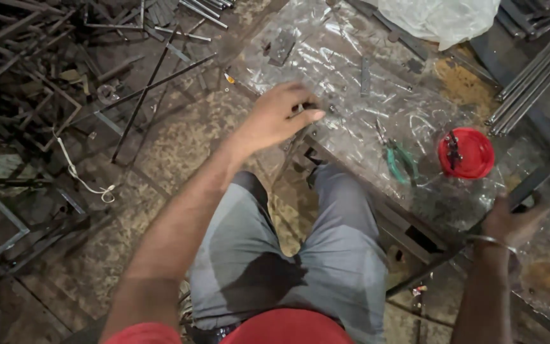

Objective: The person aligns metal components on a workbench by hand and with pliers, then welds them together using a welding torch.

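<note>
While seated over floor, left hand (279, 118) reaches to 12 o'clock, fingers curled on small dark metal piece (305, 107) atop clear plastic sheet (351, 83). Right hand (510, 223) at 4 o'clock grips dark steel bar (440, 258), long axis 2-to-8 o'clock. Green pliers (401, 159), red lid (469, 153) between.

dim, soft-focus view; glare on plastic sheet (351, 70).

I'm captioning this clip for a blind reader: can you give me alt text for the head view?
A person's left hand reaches onto a clear plastic sheet on a workshop floor, while the right hand grips a dark metal bar. Green-handled pliers and a red lid lie between them.
</note>
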